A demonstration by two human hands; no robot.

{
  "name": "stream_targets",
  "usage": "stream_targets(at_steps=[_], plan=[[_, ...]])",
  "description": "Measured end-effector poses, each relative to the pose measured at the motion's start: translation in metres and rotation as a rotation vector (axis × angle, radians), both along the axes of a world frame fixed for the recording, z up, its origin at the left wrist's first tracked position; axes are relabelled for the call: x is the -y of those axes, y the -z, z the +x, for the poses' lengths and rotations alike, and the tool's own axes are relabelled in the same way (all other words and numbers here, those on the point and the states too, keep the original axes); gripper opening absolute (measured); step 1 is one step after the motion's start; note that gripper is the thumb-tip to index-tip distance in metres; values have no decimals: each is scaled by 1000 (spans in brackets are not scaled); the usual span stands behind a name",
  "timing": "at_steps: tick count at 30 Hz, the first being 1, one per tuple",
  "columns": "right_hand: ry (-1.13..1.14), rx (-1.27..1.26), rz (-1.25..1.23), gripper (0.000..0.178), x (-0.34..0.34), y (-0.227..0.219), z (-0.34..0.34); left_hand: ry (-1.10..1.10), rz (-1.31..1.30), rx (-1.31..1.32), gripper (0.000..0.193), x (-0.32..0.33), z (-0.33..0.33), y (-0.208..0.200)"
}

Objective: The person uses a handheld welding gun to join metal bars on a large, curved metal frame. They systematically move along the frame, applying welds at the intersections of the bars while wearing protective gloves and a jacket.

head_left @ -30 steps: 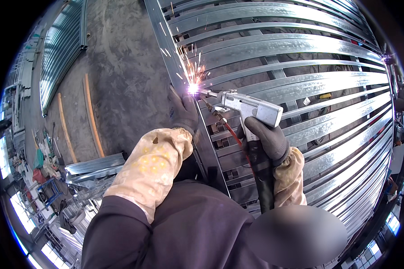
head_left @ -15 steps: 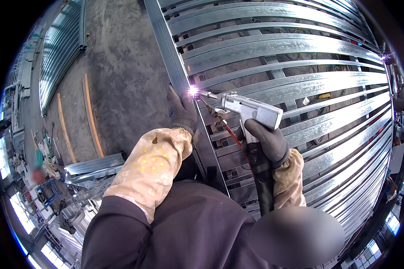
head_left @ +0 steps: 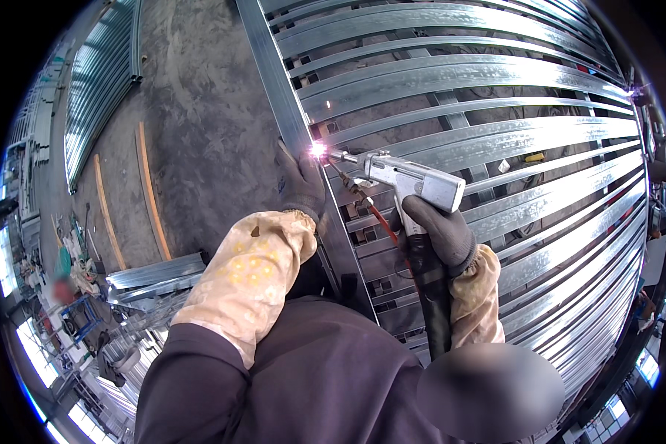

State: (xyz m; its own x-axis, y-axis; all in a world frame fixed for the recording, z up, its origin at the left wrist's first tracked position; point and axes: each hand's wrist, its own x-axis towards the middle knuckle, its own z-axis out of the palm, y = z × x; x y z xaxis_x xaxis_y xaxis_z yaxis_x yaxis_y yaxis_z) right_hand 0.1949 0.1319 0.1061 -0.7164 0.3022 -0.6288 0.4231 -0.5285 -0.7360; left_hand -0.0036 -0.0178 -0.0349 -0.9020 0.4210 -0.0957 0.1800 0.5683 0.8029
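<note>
Welding gun (head_left: pixel 419 181): in your right hand, above the metal slats, just right of the edge bar, its silver nozzle aimed left at the glow.
Glow (head_left: pixel 318 149): a bright pinkish-white point at the nozzle's tip, on the inner side of the edge bar, just beside your left hand.
Right hand (head_left: pixel 444 231): in a dark glove, your fingers wrapped around the gun's grip.
Left hand (head_left: pixel 303 185): in a dark glove, laid against the edge bar; you cannot tell from this view how tightly its fingers close. Your two hands are apart from each other.
Hose (head_left: pixel 383 220): red, with a metal fitting near the glow, running down beside the gun.
Cable (head_left: pixel 431 300): thick and black, dropping from the grip past your right sleeve (head_left: pixel 477 296).
Edge bar (head_left: pixel 275 85): long, grey metal, slanting past your left hand along the ends of the slats.
Slats (head_left: pixel 459 72): shiny metal, in spaced rows to your right.
Left sleeve (head_left: pixel 248 259): pale, with yellow marks and a dark spot.
Floor (head_left: pixel 200 96): grey, with two wooden strips (head_left: pixel 153 196) to your left.
</note>
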Motion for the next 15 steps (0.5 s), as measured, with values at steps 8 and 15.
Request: stream_targets(at_steps=[8, 15], plan=[[16, -3, -3, 32, 2, -4, -2, 1, -20, -13, 71, 3, -2, 7], [90, -26, 39, 31, -3, -8, 15, -16, 60, -56, 68, -1, 3, 8]])
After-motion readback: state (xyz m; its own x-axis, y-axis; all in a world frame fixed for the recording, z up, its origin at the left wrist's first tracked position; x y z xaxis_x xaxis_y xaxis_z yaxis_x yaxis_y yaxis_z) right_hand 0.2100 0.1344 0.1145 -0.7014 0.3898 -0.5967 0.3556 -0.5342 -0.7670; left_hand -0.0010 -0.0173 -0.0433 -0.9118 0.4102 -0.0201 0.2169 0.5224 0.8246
